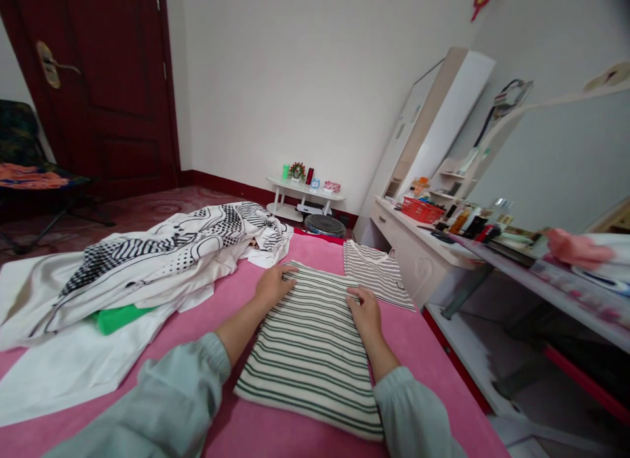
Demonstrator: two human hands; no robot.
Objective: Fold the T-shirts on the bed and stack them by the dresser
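Observation:
A folded cream knit top with dark green stripes (310, 353) lies flat on the pink bedspread in front of me. My left hand (274, 289) grips its far left edge, fingers bent over the fabric. At the far right edge my right hand (365, 308) has its thumb and fingers closed on the cloth. Just beyond that hand lies a second folded striped top (377, 274) with its neckline showing, partly covered by the first. Whatever part of the fabric is under my fingers is hidden.
White, black-patterned fabric (197, 241) is heaped on the bed's left side, with a green piece (121, 318) beneath it. A dressing table (413, 241) with a red basket (422, 209) stands right. A low white table (305, 190) is beyond the bed; a folding chair (44, 182) sits left.

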